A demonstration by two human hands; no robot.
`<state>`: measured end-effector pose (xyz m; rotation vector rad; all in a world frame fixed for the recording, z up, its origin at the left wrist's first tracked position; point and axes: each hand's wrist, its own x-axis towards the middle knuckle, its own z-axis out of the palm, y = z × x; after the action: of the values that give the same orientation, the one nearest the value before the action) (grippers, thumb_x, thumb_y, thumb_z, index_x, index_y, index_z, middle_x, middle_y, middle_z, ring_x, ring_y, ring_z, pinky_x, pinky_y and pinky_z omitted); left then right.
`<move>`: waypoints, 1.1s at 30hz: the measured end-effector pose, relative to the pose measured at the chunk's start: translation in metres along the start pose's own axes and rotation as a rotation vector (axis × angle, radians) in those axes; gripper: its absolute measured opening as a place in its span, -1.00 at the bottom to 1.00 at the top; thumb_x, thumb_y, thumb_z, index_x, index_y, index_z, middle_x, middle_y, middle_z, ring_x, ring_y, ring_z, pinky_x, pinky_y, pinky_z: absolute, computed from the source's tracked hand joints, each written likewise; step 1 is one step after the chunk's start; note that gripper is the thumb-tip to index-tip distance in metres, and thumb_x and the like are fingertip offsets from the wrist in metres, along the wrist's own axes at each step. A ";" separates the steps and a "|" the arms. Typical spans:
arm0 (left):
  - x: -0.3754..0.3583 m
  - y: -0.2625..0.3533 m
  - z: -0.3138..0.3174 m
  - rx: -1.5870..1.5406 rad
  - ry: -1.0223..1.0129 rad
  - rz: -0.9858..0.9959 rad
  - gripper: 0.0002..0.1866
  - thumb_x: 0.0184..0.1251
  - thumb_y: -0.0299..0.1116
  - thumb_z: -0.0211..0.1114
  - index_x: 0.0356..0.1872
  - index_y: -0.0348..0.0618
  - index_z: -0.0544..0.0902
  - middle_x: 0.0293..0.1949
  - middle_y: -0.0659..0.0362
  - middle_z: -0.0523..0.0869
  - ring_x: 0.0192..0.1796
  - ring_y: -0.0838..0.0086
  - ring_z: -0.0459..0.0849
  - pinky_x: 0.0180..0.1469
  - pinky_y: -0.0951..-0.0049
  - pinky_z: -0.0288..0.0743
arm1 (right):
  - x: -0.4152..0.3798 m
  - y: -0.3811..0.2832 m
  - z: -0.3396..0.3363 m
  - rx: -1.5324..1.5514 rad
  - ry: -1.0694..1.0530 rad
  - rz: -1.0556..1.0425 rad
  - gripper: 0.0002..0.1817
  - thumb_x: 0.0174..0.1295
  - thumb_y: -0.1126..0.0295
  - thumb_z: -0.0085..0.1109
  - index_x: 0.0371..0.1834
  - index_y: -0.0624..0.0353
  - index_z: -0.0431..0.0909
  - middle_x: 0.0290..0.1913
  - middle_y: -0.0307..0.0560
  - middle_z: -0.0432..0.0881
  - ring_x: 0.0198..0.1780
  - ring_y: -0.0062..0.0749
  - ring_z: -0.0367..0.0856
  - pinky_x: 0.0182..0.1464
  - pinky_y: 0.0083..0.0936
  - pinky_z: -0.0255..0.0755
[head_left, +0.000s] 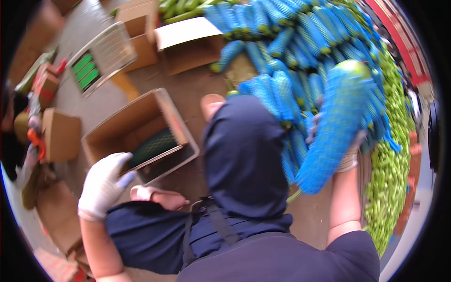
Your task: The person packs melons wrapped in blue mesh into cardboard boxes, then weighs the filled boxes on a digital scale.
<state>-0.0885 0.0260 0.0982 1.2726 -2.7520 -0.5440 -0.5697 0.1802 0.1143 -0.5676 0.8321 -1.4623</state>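
My right hand [348, 157], in a white glove, grips a long green gourd [333, 127] sleeved in blue netting. The gourd is raised and tilted, hiding most of the fingers. My left hand [104, 184], gloved too, hovers at the near left side of a cardboard box [110, 124], fingers bent and apart with nothing between them. Inside that box, which stands open in a plastic crate [189, 149], lies a dark green vegetable [152, 146] with a net pattern. Beyond my right hand is a heap of blue-netted gourds [282, 89].
More open cartons [190, 49] stand ahead, near a pale crate with green labels [87, 70]. Slim green vegetables [387, 188] are piled along the right. Bare green gourds [181, 8] lie at the back. Another carton [61, 135] and a blurred person are at the left.
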 end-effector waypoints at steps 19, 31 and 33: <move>-0.027 -0.022 0.016 -1.360 0.023 -0.374 -0.24 0.45 -0.03 0.24 0.49 -0.29 0.23 0.41 -0.14 0.42 0.44 0.20 0.41 0.38 0.31 0.38 | 0.191 0.151 0.314 -0.314 -0.438 -0.260 -0.36 -0.03 0.38 0.52 0.18 0.19 0.50 0.02 -0.12 0.68 0.00 -0.39 0.66 0.10 -0.35 0.58; -0.004 -0.027 0.010 -2.124 0.465 -0.146 -0.27 0.44 0.19 0.21 0.38 -0.18 0.39 0.30 0.10 0.53 0.34 0.36 0.50 0.43 0.24 0.27 | 0.144 0.176 0.257 -0.312 -0.144 -0.351 -0.19 -0.10 0.43 0.56 0.28 0.20 0.33 0.09 -0.07 0.63 0.07 -0.38 0.63 0.16 -0.36 0.54; -0.002 -0.021 0.012 -1.812 0.497 -0.095 -0.20 0.41 0.20 0.26 0.40 -0.25 0.35 0.23 0.14 0.54 0.27 0.48 0.49 0.38 0.40 0.30 | 0.150 0.177 0.268 -0.329 -0.188 -0.325 -0.16 -0.11 0.44 0.56 0.30 0.20 0.30 0.10 -0.07 0.62 0.08 -0.37 0.62 0.17 -0.36 0.54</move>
<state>-0.0749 0.0183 0.0802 0.7030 -0.8755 -1.7045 -0.2627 0.0020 0.1198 -1.1133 0.8643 -1.5418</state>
